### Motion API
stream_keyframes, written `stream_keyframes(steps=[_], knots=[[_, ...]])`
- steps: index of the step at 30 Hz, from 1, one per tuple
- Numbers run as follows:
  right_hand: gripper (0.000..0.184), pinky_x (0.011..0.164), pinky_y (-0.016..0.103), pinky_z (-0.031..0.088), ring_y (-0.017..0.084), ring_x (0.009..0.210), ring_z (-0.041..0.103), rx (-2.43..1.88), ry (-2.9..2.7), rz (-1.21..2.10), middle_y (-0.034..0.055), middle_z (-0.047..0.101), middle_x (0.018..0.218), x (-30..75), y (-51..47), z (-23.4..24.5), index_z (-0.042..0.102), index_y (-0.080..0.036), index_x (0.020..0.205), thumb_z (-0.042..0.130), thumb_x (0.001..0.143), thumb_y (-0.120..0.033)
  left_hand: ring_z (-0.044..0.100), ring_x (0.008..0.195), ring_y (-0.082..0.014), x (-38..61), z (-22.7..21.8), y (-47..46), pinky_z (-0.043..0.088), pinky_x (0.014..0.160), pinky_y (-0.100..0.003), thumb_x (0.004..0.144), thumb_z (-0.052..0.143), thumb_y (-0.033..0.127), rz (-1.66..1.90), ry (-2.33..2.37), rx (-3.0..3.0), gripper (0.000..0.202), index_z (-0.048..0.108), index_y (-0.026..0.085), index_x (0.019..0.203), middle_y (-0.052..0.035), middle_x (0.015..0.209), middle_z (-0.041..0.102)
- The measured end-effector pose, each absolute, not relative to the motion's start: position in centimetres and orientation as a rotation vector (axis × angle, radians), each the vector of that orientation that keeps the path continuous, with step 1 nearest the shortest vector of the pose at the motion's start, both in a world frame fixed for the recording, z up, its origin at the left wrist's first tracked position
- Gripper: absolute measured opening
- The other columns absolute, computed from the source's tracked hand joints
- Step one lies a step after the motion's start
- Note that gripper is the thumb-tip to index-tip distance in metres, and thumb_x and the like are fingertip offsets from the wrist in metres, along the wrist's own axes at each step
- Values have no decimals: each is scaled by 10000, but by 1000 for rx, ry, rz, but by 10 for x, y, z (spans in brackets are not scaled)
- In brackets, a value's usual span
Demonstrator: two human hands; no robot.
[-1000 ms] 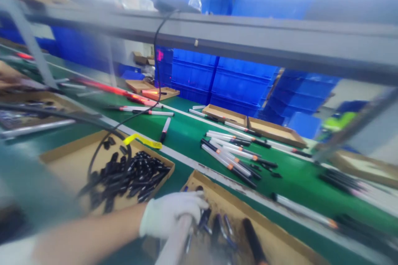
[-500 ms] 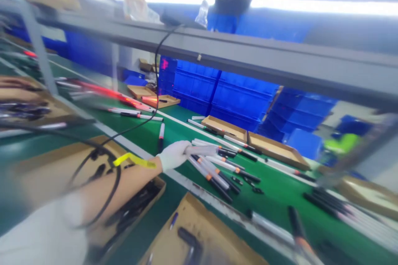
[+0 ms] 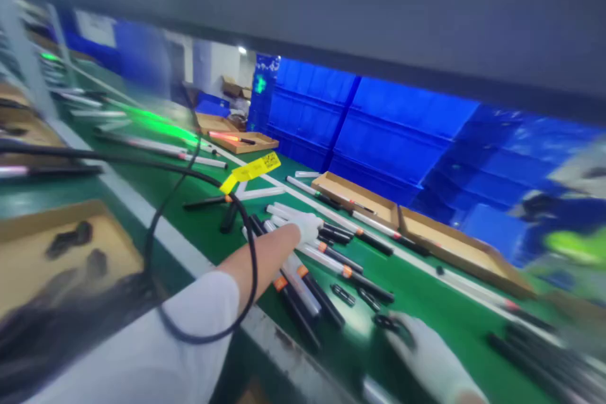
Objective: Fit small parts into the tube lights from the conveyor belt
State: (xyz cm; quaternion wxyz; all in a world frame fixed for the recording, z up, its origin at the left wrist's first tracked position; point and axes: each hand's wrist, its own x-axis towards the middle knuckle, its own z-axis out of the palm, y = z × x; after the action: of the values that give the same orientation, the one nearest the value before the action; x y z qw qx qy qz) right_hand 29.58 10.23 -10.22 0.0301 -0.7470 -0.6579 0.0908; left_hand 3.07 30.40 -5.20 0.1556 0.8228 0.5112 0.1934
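While the gloved right hand (image 3: 426,348) pinches a small black part (image 3: 386,323) in its fingers, the gloved left hand (image 3: 307,228) is over the black-handled white tubes (image 3: 326,260), its fingertips hidden, so whether they clamp one cannot be told. Just beyond the right fingertips, two loose black pieces (image 3: 343,295) lie on the green surface (image 3: 353,328). Behind the left hand, a black cable (image 3: 254,259) loops across the forearm.

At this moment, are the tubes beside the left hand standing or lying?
Lying: the tubes stretch lengthwise along the green surface, around the left hand.
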Motion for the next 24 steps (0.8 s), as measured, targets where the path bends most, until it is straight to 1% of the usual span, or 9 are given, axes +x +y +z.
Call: stream_keyframes(steps=[1, 4, 6, 10, 12, 15, 19, 22, 24], knots=[[514, 1033, 353, 374, 241, 1142, 533, -2291, -2034, 306, 125, 561, 1262, 277, 123, -104, 523, -115, 1246, 480, 812, -387, 574, 990, -209, 42, -60, 308, 507, 835, -394, 891, 526, 344, 547, 1450, 2338, 321, 551, 148, 1145, -78, 1154, 562], [690, 948, 522, 388, 395, 1168, 452, -2274, -2007, 265, 182, 506, 1264, 229, 168, -113, 440, -140, 1317, 487, 780, -572, 571, 1000, -203, 59, -83, 312, 506, 837, -405, 889, 533, 335, 526, 1420, 2279, 340, 532, 147, 1171, -97, 1169, 553], [684, 936, 521, 378, 415, 1156, 429, -2215, -2022, 237, 180, 491, 1244, 206, 183, -118, 466, -161, 1287, 518, 757, -589, 571, 1000, -205, 58, -97, 308, 506, 837, -408, 886, 537, 336, 510, 1408, 2242, 348, 530, 139, 1173, -100, 1167, 553], [362, 897, 434, 412, 325, 1025, 521, -2066, -2104, 290, 150, 550, 1092, 170, 191, -119, 556, -151, 1118, 499, 806, -326, 573, 981, -190, 39, -102, 291, 510, 833, -391, 901, 510, 335, 484, 1393, 2190, 308, 545, 163, 1155, -90, 1166, 558], [359, 877, 409, 427, 303, 989, 546, -1985, -2177, 333, 156, 567, 1054, 156, 191, -119, 550, -118, 1122, 486, 777, -197, 574, 972, -179, 31, -92, 285, 510, 833, -379, 910, 495, 333, 482, 1386, 2180, 284, 555, 177, 1140, -89, 1167, 560], [382, 905, 401, 421, 268, 999, 556, -1887, -2232, 373, 156, 583, 1059, 145, 191, -121, 548, -87, 1136, 482, 761, -111, 573, 980, -189, 23, -65, 280, 509, 834, -384, 903, 506, 338, 488, 1361, 2181, 294, 555, 169, 1140, -86, 1163, 560], [248, 910, 394, 433, 187, 979, 560, -1826, -2116, 413, 90, 601, 1019, 158, 181, -116, 566, -121, 1058, 497, 821, -145, 598, 915, -190, 11, -31, 262, 522, 777, -370, 860, 574, 324, 454, 1305, 2195, 322, 561, 128, 1115, -72, 1066, 597], [230, 855, 391, 472, 167, 933, 569, -1737, -2057, 492, 56, 600, 1019, 175, 145, -95, 560, -172, 1056, 506, 866, -291, 614, 754, -171, -16, -17, 221, 512, 655, -274, 673, 710, 211, 353, 1172, 2205, 348, 628, 146, 1005, -14, 870, 653], [282, 831, 373, 491, 162, 927, 571, -1629, -2097, 589, 56, 596, 1062, 181, 105, -76, 563, -218, 1079, 522, 858, -388, 616, 717, -161, -40, -14, 188, 487, 584, -225, 606, 712, 170, 195, 861, 2167, 380, 641, 163, 980, 1, 833, 664]])
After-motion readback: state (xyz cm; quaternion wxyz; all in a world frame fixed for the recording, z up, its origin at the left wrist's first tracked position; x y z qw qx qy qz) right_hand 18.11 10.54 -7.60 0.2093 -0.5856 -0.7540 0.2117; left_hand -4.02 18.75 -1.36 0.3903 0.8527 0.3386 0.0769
